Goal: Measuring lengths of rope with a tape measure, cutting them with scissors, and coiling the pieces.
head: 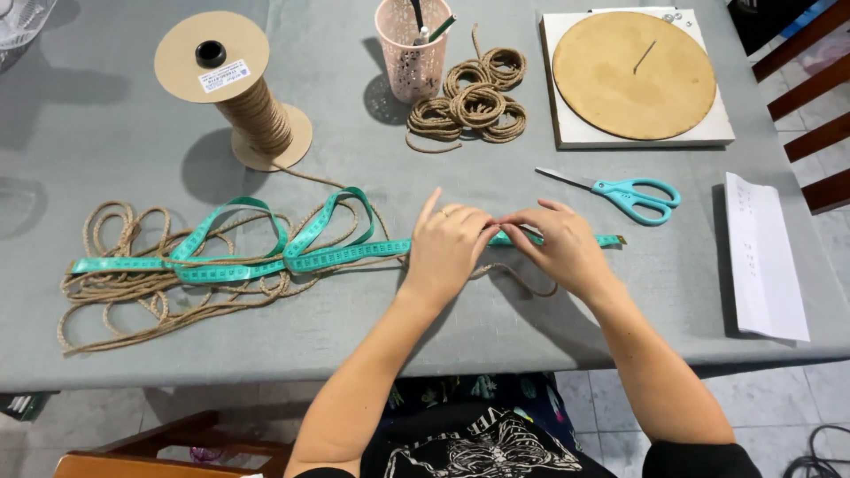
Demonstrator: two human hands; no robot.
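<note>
Head view: left hand (447,246) and right hand (562,248) pinch the teal measuring tape (292,257) against jute rope (133,292) on the table (531,327); the tape's loose loops could tangle with the rope coils and throw the reading off.

Bare table (496,159) lies beyond the hands (505,243), between rope coils (474,102) and scissors (633,195).

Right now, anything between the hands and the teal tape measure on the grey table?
Nothing visible. The left hand and right hand already rest on the teal flexible tape measure, fingertips meeting over it; the brown jute rope lies alongside.
</note>
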